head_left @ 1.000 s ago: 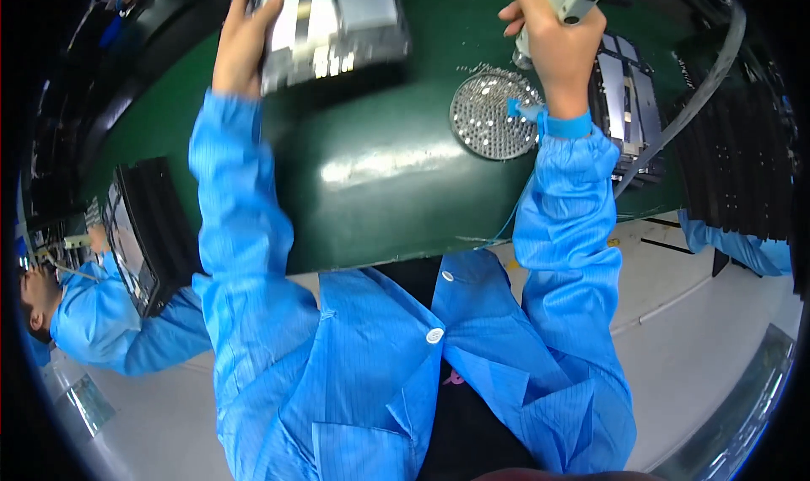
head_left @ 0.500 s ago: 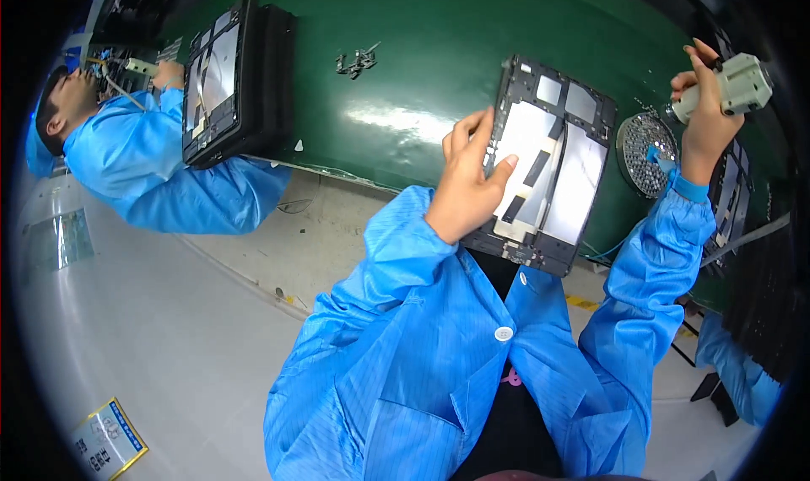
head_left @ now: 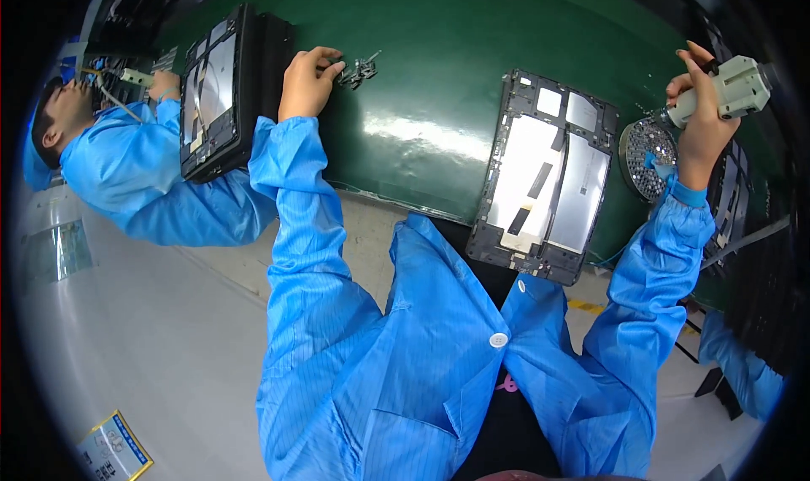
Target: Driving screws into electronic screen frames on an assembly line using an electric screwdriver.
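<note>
My left hand (head_left: 307, 83) is at the small pile of black parts (head_left: 363, 72) on the green table, thumb and forefinger pinched on a small black part at the pile's left edge. The fingertips partly hide that part. My right hand (head_left: 707, 135) grips a pale electric screwdriver (head_left: 736, 91), its tip pointing left above a round dish of screws (head_left: 648, 162). An opened tablet (head_left: 530, 173) lies in front of me with its inside up, showing silver battery panels and a black frame. Its near end juts past the table edge, and neither hand touches it.
On the left a stack of similar opened tablets (head_left: 211, 101) stands near a co-worker in a blue smock (head_left: 160, 173). More tablets (head_left: 732, 190) lie beyond my right wrist. The green table's front edge (head_left: 396, 202) runs just before my body.
My left hand has let go of the tablet and moved left and away from me to the black parts. My right hand and the screwdriver have barely moved.
</note>
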Tool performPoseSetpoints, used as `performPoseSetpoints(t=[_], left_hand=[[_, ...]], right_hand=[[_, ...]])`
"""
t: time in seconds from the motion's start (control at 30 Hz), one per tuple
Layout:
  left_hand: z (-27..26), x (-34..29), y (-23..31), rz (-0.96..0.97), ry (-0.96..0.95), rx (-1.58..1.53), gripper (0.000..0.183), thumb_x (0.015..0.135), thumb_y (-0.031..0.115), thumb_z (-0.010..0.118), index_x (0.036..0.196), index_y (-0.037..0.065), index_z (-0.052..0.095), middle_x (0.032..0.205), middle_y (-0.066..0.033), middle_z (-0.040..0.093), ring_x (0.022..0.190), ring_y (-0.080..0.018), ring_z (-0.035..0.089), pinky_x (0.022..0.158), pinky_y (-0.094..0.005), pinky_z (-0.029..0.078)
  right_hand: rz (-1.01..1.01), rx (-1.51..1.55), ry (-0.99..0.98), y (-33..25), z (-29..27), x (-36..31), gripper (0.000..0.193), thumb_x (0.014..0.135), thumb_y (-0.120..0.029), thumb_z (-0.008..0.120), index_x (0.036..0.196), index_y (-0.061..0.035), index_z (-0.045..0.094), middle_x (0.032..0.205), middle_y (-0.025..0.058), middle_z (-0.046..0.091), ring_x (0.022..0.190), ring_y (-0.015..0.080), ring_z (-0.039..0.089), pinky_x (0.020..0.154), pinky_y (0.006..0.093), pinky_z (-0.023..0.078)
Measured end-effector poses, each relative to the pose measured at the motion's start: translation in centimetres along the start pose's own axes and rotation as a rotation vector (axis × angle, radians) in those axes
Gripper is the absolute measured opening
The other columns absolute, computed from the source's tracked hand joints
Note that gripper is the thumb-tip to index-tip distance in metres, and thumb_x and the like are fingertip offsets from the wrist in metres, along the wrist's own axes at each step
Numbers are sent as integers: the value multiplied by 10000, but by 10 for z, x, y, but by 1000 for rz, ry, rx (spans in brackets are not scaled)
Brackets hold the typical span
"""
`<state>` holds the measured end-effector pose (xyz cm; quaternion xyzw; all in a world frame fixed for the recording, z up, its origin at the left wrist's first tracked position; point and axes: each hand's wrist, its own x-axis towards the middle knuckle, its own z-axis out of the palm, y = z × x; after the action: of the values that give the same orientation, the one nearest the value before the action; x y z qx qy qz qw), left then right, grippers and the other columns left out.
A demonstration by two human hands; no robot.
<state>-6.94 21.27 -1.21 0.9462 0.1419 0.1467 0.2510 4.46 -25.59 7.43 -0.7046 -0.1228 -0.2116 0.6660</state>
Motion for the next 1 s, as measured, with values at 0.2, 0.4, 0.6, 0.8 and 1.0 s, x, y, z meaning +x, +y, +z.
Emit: performPoseSetpoints(t=[0.2,0.4,0.6,0.8,1.0], left_hand=[[-3,-9,10,24,107,-97,127,914,119,690,972,8,670,888,-133,712,782,-210,685,724,-311,530],[0,-7,87,475,315,-189,156,1000,80,580,1120,32,668,870,-72,637,798,-128,613,728,-266,502],[61,-7,150,347,-307,-832,195,1020,125,569,1133,-18,639,966,-63,653,882,-121,624,797,-263,515],[90,7,158,309,-441,-876,220,981,149,643,1134,-4,685,959,-59,681,883,-119,644,795,-246,523],[102,14,147,324,-510,-707,212,930,164,711,1080,18,744,1029,-59,687,932,-146,642,848,-259,512]], right_hand=[[-38,-11,-18,2,-6,1,234,897,-55,608,1068,77,698,975,121,720,615,141,641,519,265,483],[-123,-134,-99,11,-19,2,271,955,-84,534,1113,43,714,723,73,637,622,122,607,546,242,449],[34,53,48,-10,3,-6,191,879,-77,633,1026,42,658,768,71,661,474,124,584,421,241,436],[37,12,78,-11,-5,-11,196,879,-83,627,1025,44,659,772,67,656,475,120,577,427,240,433],[23,-17,72,-12,-4,-10,213,882,-97,626,1023,58,661,770,65,650,478,117,574,427,237,427]])
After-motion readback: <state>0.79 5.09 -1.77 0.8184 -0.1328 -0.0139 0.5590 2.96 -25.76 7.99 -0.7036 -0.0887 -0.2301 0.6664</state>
